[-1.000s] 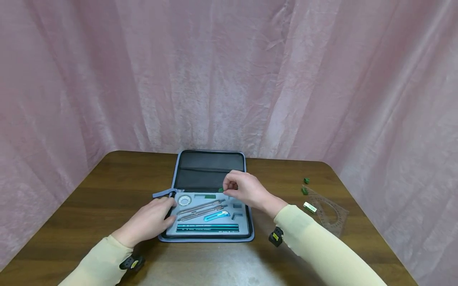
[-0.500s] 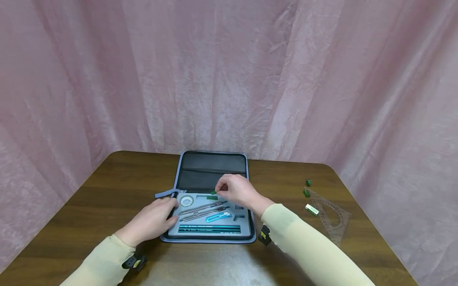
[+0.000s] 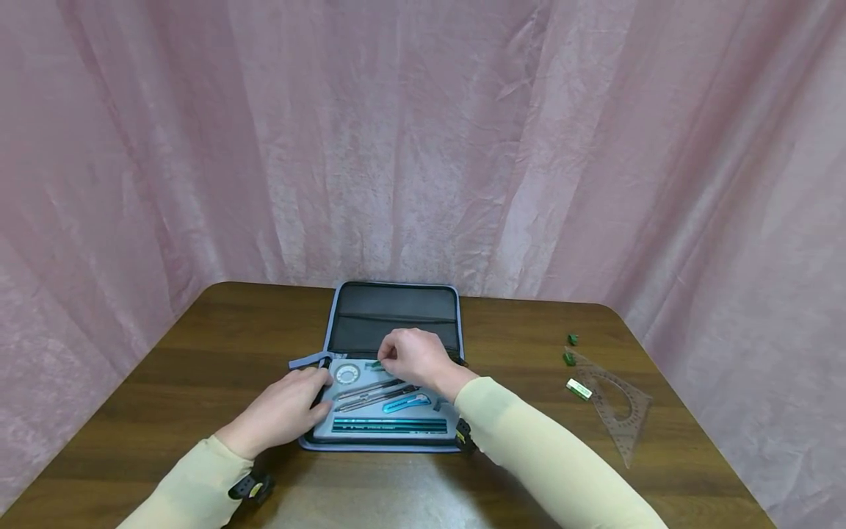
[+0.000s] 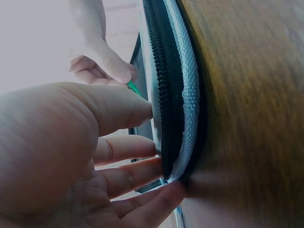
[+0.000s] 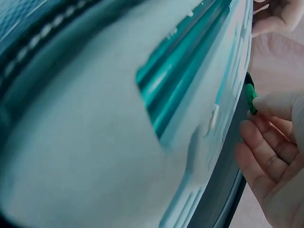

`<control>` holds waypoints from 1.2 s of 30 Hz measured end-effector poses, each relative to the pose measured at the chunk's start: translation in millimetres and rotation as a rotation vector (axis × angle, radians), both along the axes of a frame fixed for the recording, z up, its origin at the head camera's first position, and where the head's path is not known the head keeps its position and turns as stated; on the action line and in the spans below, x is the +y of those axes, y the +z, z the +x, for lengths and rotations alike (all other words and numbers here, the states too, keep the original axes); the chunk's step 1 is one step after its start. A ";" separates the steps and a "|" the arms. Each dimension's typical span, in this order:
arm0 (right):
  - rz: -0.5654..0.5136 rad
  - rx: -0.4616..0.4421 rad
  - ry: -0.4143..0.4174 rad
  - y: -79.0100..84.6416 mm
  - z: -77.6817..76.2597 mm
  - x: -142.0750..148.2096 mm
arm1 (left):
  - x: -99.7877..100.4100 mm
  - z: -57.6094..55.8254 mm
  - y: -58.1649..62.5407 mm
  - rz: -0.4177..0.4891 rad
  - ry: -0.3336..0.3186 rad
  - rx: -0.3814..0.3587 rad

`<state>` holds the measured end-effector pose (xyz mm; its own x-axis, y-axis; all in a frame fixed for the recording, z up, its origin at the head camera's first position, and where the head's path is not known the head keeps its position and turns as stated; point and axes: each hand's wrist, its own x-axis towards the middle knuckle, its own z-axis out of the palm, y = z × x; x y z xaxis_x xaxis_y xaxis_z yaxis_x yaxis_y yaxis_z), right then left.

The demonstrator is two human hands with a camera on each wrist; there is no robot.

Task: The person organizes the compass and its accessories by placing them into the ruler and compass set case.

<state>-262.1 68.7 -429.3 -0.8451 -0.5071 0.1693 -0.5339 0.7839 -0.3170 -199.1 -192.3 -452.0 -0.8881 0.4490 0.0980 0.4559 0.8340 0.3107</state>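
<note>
My right hand (image 3: 416, 358) is over the upper part of a grey tray (image 3: 324, 429) in a zip case. It pinches a small flat green piece (image 5: 251, 99) between thumb and index finger; its kind is not clear. The left hand (image 3: 284, 411) rests at the case's left edge, thumb over the tray and fingertips against the zipped rim (image 4: 189, 95). Lying in the tray are a white ring-shaped item (image 3: 346, 374), two metal compasses (image 3: 370, 394), a blue cutter (image 3: 406, 402) and dark green pencils (image 3: 390, 425). The right hand hides the tray's upper right.
The case's black lid (image 3: 396, 308) stands raised behind the tray. On the table's right lie a clear set square (image 3: 637, 415) with a protractor cutout, a white-and-green eraser (image 3: 579, 389) and two small green objects, one (image 3: 569, 358) near the set square's tip. A pink curtain hangs behind.
My right hand has moved left across the tray's top with the green piece, lowering slightly. The left hand keeps its place at the case's edge.
</note>
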 end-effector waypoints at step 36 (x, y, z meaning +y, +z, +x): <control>0.069 0.019 0.005 -10.7 -2.9 -13.5 | 1.4 1.7 0.1 0.002 0.008 -0.011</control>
